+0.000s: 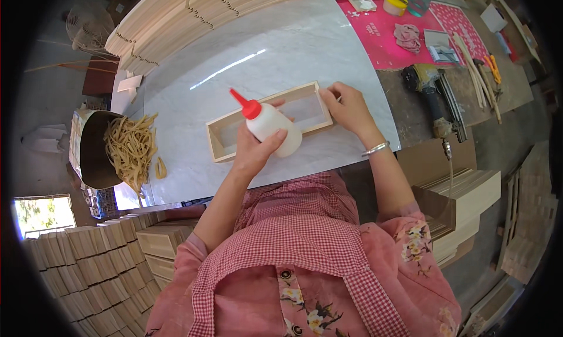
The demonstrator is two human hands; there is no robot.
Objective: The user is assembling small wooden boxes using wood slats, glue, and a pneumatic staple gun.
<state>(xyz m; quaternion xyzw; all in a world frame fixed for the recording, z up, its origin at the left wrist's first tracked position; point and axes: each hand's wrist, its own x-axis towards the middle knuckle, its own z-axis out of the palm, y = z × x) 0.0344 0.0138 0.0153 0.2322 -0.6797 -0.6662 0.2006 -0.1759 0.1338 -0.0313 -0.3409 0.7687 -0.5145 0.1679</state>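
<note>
I am wrapping my left hand [253, 151] around a white plastic squeeze bottle with a red cone nozzle [267, 123], fingers and thumb closed on its soft body, and I am tipping it so the nozzle is pointing toward ten o'clock, over the pale rectangular wooden frame [269, 122] lying flat on the glossy grey marble-patterned tabletop [258, 61]. Holding the bottle slanted this way is, I judge, keeping its tip close to the frame's thin upper edges. My right hand [347, 107] is sitting at the frame's three o'clock end, fingers curled and pinching its corner; I am pressing there, it seems, so the light open box is not sliding on the slick surface. The frame is made of thin, smooth, unfinished slats, open in the middle so the tabletop is showing through. At nine o'clock from it a dark rounded container [94, 152] is spilling tan rubber bands [132, 146] in a loose, stringy heap. At eleven to twelve o'clock long stacks of pale wooden strips [193, 12] are lying along the table's far edge. At two o'clock a pink cloth-covered surface [381, 41] is carrying small items, and a pneumatic nail gun [431, 91] is resting beside it.
</note>
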